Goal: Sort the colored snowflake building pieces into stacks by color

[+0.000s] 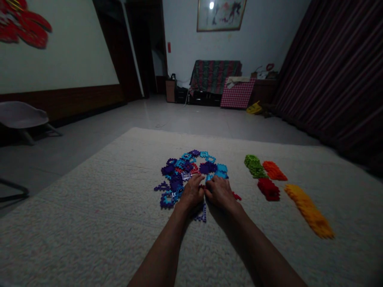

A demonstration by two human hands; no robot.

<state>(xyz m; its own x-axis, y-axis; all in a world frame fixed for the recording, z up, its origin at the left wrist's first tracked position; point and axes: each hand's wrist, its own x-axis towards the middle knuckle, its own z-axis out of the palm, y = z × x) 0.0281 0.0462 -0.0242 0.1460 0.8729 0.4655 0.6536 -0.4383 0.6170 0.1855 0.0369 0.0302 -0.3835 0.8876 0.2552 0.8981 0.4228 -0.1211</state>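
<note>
On the mat lies a loose pile of flat plastic building pieces with toothed edges, among them dark purple pieces [208, 167], light blue pieces [221, 168] and a few red ones [195, 169]. My left hand [191, 192] rests in the near part of this pile, fingers bent and pressed together. Close beside it, my right hand [220, 190] has its fingers curled down. A bit of red shows between the two hands, but what the fingertips hold is hidden. A purple frame-like piece [201, 214] lies just below my hands. Another red piece [236, 196] sticks out right of my right hand.
To the right stand sorted groups of pieces: green [254, 166], orange [274, 170], dark red [268, 189] and a long yellow-orange row [309, 210]. All lie on a pale textured mat [104, 231]. A light chair [22, 115] is at the far left.
</note>
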